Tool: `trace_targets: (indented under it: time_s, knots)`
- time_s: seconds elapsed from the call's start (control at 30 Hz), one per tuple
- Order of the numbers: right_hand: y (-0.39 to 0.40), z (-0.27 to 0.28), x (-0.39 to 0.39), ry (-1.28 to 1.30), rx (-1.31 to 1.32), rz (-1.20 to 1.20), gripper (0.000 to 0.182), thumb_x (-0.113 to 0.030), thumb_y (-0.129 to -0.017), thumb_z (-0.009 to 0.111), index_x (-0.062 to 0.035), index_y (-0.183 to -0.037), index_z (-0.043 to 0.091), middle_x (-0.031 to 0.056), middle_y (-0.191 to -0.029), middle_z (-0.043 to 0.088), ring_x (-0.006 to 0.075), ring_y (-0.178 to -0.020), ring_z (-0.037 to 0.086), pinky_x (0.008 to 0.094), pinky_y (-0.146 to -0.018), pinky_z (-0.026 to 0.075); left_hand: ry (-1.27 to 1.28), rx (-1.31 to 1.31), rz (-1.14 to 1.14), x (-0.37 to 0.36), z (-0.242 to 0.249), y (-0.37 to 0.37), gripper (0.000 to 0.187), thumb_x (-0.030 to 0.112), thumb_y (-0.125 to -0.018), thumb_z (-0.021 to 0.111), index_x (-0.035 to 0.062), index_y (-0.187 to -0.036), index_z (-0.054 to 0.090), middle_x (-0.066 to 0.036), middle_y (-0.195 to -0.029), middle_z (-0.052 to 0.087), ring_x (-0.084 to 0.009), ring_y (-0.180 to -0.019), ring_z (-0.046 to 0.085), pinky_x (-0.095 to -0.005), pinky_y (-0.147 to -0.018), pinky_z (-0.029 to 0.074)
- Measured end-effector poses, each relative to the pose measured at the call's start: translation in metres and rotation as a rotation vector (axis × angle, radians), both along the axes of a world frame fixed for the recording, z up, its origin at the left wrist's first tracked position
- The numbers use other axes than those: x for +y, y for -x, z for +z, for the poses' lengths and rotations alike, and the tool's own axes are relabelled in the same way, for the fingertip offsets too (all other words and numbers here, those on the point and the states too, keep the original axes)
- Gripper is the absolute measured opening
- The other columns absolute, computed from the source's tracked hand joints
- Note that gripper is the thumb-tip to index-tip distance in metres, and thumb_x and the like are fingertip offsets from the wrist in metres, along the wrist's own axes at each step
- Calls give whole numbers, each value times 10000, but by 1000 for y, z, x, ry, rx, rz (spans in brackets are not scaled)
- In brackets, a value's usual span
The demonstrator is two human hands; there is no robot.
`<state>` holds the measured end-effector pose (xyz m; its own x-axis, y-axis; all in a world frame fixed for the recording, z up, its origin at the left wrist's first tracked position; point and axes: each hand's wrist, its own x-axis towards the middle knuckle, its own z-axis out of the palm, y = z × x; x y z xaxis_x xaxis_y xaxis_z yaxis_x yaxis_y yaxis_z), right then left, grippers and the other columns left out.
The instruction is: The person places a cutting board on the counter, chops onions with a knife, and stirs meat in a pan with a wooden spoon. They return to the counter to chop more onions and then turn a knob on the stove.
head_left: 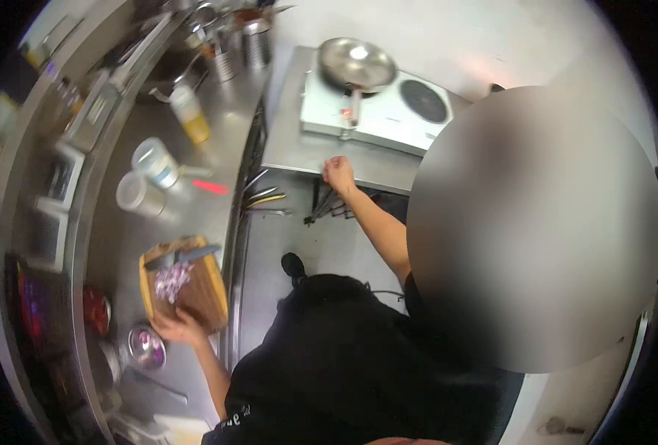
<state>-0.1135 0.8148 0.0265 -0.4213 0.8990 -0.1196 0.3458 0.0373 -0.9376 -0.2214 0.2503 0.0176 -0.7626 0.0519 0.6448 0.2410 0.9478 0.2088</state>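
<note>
While the left hand point(177, 326) lies flat, gripping nothing, on the wooden chopping board point(199, 293) of diced red onion point(172, 280), the right hand point(338, 174), fist closed, touches the steel hob table point(299, 152), probably readying cooking.

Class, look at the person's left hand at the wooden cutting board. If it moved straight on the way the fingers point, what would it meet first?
The left hand rests on the cutting board's near edge; going straight on, it would probably meet the chopped red onion first, then the knife.
</note>
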Motion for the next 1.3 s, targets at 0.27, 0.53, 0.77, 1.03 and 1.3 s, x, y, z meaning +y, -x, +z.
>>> trace_targets:
  time_s: [0.27, 0.53, 0.77, 1.03, 1.3]
  knots:
    - [-18, -5, 114, 351, 183, -245, 516, -96, -753, 754, 67, -1099, 407, 113, -739, 558, 185, -557, 564, 307, -457, 495, -29, -29, -182, 79, 67, -23, 565, 300, -902, 555, 57, -1384, 387, -269, -1387, 324, -428, -1277, 328, -516, -1039, 304]
    - [11, -7, 114, 455, 392, -239, 406, -117, -784, 729, 45, -1043, 461, 104, -793, 587, 183, -562, 577, 291, -490, 518, -27, 35, -114, 131, 82, -64, 547, 209, -872, 594, 60, -1367, 412, -253, -1393, 323, -426, -1272, 334, -519, -1052, 285]
    - [11, -20, 111, 683, 487, -90, 284, -258, -930, 572, 5, -997, 488, 90, -807, 592, 193, -661, 605, 329, -594, 540, -54, -71, -67, 187, 85, -101, 573, 134, -821, 624, 76, -1357, 430, -245, -1407, 295, -431, -1292, 296, -539, -1062, 248]
    - [2, -21, 121, 905, 408, 99, 423, -383, -1007, 344, 0, -1151, 450, 113, -922, 595, 217, -713, 601, 368, -618, 537, -4, -1, -59, 239, 78, -111, 544, 91, -805, 659, 96, -1319, 481, -247, -1383, 330, -417, -1257, 348, -511, -1054, 266]
    - [0, -4, 111, 765, 350, 18, 360, -329, -989, 435, 0, -1135, 420, 103, -943, 559, 241, -734, 598, 385, -625, 536, -204, -219, -859, 443, 164, -86, 73, 68, -835, 615, -3, -842, 600, -147, -1082, 604, -361, -1125, 520, -455, -961, 407]
